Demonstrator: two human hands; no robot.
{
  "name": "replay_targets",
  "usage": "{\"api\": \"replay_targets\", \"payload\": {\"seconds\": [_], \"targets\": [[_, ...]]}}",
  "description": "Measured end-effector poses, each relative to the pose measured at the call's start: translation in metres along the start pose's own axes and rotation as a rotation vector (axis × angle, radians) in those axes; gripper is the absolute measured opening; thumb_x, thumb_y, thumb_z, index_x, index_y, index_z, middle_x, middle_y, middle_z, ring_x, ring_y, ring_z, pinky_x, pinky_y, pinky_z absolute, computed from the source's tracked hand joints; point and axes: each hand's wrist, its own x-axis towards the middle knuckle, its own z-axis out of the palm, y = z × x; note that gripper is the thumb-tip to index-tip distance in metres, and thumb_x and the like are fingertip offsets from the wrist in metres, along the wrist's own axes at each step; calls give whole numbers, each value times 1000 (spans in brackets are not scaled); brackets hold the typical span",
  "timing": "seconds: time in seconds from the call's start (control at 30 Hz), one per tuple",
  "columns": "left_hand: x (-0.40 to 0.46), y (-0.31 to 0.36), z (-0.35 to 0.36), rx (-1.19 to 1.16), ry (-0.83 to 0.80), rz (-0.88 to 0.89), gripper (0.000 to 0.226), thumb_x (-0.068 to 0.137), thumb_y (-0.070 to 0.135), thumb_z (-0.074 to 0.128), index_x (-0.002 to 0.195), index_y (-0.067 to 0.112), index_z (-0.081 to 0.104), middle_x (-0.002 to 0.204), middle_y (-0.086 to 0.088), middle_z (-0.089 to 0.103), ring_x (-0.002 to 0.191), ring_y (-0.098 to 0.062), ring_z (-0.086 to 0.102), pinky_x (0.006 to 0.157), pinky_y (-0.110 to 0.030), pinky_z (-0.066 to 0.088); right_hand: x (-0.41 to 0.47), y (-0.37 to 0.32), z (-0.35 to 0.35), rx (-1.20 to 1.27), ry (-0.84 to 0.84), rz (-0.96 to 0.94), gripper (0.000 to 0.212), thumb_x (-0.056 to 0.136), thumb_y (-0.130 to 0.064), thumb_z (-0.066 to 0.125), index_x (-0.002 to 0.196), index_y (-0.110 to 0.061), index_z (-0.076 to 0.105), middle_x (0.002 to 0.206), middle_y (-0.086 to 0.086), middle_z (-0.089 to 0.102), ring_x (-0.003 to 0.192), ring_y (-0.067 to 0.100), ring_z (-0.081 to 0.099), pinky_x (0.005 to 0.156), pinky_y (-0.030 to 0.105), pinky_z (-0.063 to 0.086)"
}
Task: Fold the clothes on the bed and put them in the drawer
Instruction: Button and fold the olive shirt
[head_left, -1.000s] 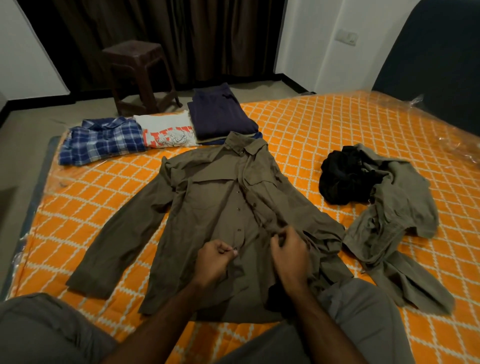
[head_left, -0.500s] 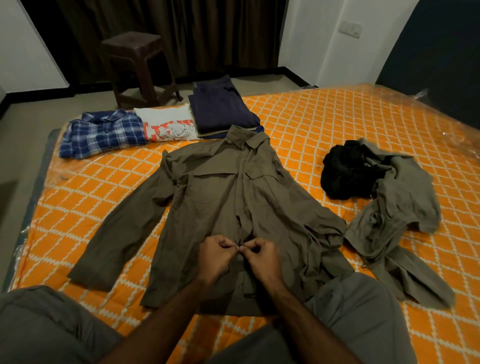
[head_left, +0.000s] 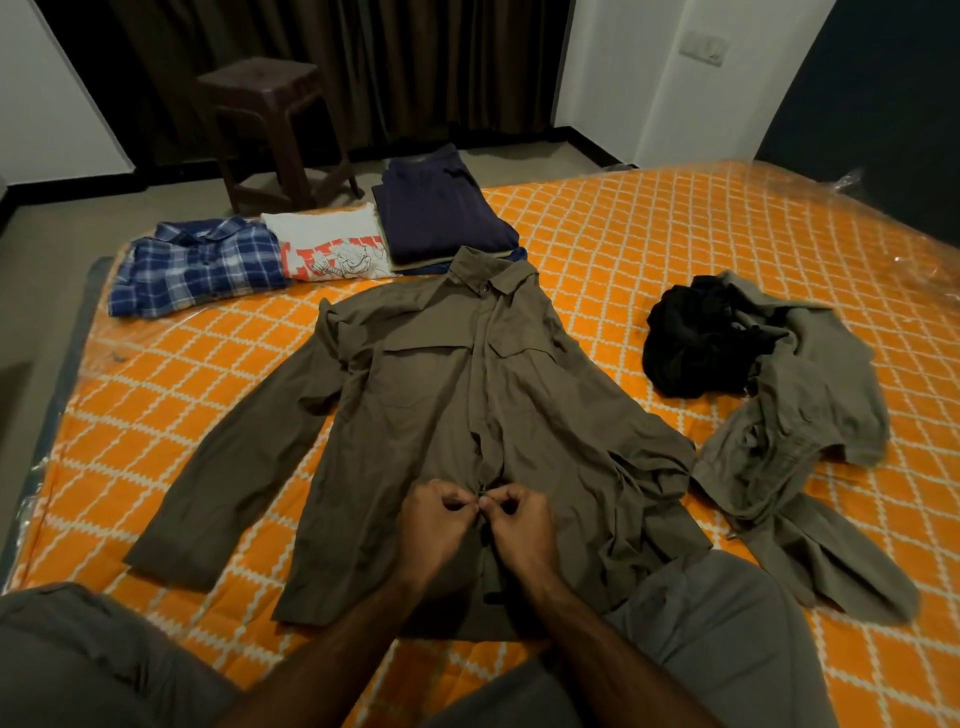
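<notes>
An olive long-sleeved shirt (head_left: 441, 395) lies front up on the orange patterned bed (head_left: 649, 249), its left sleeve stretched out and its right sleeve bunched. My left hand (head_left: 434, 525) and my right hand (head_left: 519, 525) meet at the shirt's button placket low on the front, each pinching the fabric edge there. To the right lie a crumpled black garment (head_left: 696, 343) and a crumpled grey-green garment (head_left: 810, 431). Along the far edge sit a folded blue plaid shirt (head_left: 197, 267), a folded white printed T-shirt (head_left: 332, 249) and a folded dark navy stack (head_left: 441, 208).
A dark plastic stool (head_left: 270, 130) stands on the floor beyond the bed, before dark curtains. My knees in grey trousers (head_left: 717, 639) rest on the bed's near edge. Clear plastic covers the mattress. No drawer is in view.
My hands came together at the placket; the right hand moved left from the bunched right side. The shirt front now lies closed and flatter.
</notes>
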Motion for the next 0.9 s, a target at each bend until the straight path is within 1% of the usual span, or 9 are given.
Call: {"api": "replay_targets", "payload": {"seconds": [0.1, 0.17, 0.23, 0.33, 0.4, 0.5, 0.6, 0.73, 0.9], "targets": [[19, 12, -19, 99, -181, 87, 18, 83, 18, 71, 68, 27, 76, 65, 17, 70, 68, 4, 66, 67, -27, 54, 20, -15, -19, -150, -116, 9, 20, 94, -32, 66, 81, -18, 72, 77, -4, 71, 77, 12, 66, 70, 30, 51], [39, 23, -30, 167, -240, 143, 17, 89, 14, 67, 79, 25, 75, 66, 19, 66, 67, 6, 62, 63, -15, 45, 40, -29, -30, -210, -66, -86, 17, 93, -32, 67, 84, -17, 70, 83, 0, 72, 82, 17, 67, 75, 33, 53], [56, 30, -35, 256, -204, 201, 14, 94, 10, 61, 88, 23, 63, 79, 14, 60, 73, 1, 56, 61, -9, 35, 57, -48, -33, -238, 10, -191, 19, 92, -32, 68, 90, -13, 66, 91, 5, 70, 88, 22, 65, 76, 35, 51], [78, 24, -29, 322, -148, 236, 19, 93, 10, 60, 89, 23, 47, 95, 0, 57, 88, -17, 56, 64, -18, 32, 78, -58, -22, -346, -41, -220, 36, 86, -42, 72, 100, -11, 59, 98, 5, 65, 92, 23, 61, 72, 33, 45], [83, 18, -22, 351, -160, 201, 20, 93, 18, 63, 88, 22, 44, 97, -2, 55, 95, -24, 58, 70, -25, 34, 85, -48, -13, -437, -121, -212, 35, 83, -34, 73, 105, -9, 60, 103, 11, 68, 99, 27, 63, 77, 34, 46], [79, 21, -10, 398, -110, 128, 32, 88, 47, 64, 93, 22, 46, 100, 1, 53, 95, -23, 58, 83, -36, 44, 93, -36, -20, -427, -134, -151, 18, 84, -20, 72, 99, -11, 68, 97, 8, 72, 92, 21, 66, 74, 26, 47], [79, 28, -1, 692, -82, 146, 54, 83, 72, 51, 107, 24, 42, 109, 3, 54, 95, -19, 60, 97, -46, 38, 104, -32, -35, -265, -194, -7, 15, 84, -8, 76, 89, -17, 66, 79, -4, 65, 76, 12, 66, 67, 21, 56], [87, 25, 1, 884, -58, 173, 52, 87, 70, 50, 107, 23, 45, 112, -1, 59, 94, -21, 62, 95, -46, 34, 107, -27, -40, 31, -286, 162, 28, 81, 6, 78, 84, -16, 61, 79, 3, 58, 89, 26, 70, 80, 47, 62], [92, 26, -2, 733, -83, 116, 32, 86, 59, 61, 93, 29, 55, 99, 9, 64, 92, -16, 63, 95, -45, 32, 103, -29, -29, 19, -276, 138, 21, 84, 0, 78, 89, -12, 62, 76, 1, 58, 67, 10, 62, 54, 19, 57]]}}
